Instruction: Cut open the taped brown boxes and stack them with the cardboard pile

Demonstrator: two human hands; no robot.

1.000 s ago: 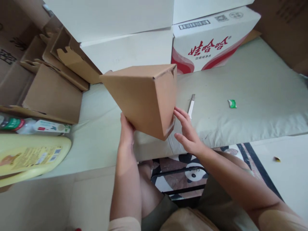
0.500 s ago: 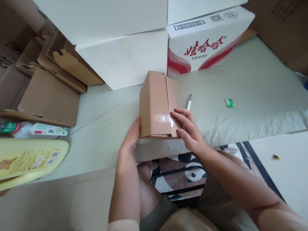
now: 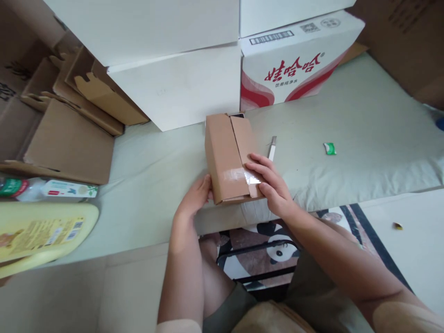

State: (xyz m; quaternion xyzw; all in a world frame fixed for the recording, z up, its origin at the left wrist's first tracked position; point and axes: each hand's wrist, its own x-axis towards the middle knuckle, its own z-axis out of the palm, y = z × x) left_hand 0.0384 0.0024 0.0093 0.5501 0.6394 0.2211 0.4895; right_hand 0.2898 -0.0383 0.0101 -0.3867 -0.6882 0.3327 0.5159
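Observation:
A small brown cardboard box (image 3: pixel 227 155) lies on the pale green cushion (image 3: pixel 347 115), its flap seam facing up with a strip of clear tape across the near end. My left hand (image 3: pixel 196 199) holds the box's near left corner. My right hand (image 3: pixel 272 185) lies flat on the box's right flap, fingers over the tape. Just right of the box rests a slim utility knife (image 3: pixel 272 147).
Large white cartons (image 3: pixel 173 83) and a red-printed white carton (image 3: pixel 298 60) stand behind the box. Flattened brown boxes (image 3: pixel 69 138) lie at left, with a plastic bottle (image 3: pixel 52 188) and a yellow container (image 3: pixel 41 233). A small green wrapper (image 3: pixel 330 148) lies at right.
The box was tilted up in the air a second ago; it has come down flat onto the cushion, taped seam up, and shifted slightly. My right hand has moved onto the tape.

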